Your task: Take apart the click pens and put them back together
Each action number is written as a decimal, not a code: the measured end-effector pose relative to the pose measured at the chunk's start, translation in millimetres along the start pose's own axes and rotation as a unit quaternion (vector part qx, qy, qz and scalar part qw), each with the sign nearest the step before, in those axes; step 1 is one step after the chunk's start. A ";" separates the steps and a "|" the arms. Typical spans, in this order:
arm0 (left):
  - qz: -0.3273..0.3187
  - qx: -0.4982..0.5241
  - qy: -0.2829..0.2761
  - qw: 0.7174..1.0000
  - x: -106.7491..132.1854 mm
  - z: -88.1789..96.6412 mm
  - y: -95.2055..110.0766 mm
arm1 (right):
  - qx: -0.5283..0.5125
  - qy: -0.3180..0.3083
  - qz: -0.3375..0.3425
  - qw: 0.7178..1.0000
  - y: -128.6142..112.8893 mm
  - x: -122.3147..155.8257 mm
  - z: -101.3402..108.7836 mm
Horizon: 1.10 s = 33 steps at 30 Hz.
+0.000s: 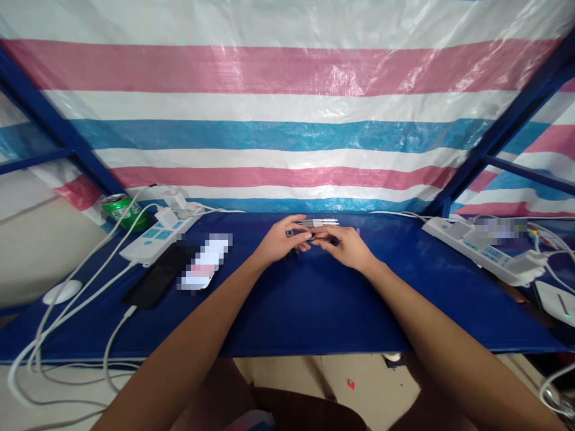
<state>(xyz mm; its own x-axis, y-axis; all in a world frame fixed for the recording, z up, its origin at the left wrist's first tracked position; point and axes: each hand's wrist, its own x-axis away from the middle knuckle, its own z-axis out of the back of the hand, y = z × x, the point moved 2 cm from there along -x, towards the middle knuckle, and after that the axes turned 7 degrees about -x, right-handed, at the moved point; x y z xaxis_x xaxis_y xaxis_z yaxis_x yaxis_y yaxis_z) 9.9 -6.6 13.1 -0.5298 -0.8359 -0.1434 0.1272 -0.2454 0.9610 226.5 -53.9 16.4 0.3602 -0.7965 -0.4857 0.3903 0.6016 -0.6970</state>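
Observation:
My left hand and my right hand meet over the middle of the blue table. Thumbs and fingers of both are closed, pinched around a small dark piece between them. It is mostly covered by the fingertips, so its kind does not show. Just beyond the hands lie several slim pens with white and grey barrels, side by side. Dark thin tips show under my left fingers, partly hidden.
On the left are a power strip, a green can, a dark phone, a lit phone and a white round object among cables. Another power strip and a white device lie right. Striped sheeting hangs behind.

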 end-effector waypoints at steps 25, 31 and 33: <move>-0.061 -0.146 0.016 0.987 -0.1 13.7 4.0 | -0.079 0.024 -0.061 0.995 5.5 -1.0 6.2; -0.060 -0.160 -0.004 0.985 -1.8 14.5 1.6 | -0.034 0.026 -0.037 0.998 8.8 -1.7 7.0; -0.055 -0.186 0.039 0.980 -3.1 19.3 1.2 | 0.014 0.033 -0.022 0.999 13.1 -1.8 7.6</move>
<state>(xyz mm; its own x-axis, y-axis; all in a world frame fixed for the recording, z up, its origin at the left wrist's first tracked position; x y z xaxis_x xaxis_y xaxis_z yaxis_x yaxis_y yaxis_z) -4.4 5.2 19.3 -0.4941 -0.8258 -0.2720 0.3774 -0.4855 0.7886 237.4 -44.1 12.2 0.2851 -0.8241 -0.4895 0.4276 0.5664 -0.7045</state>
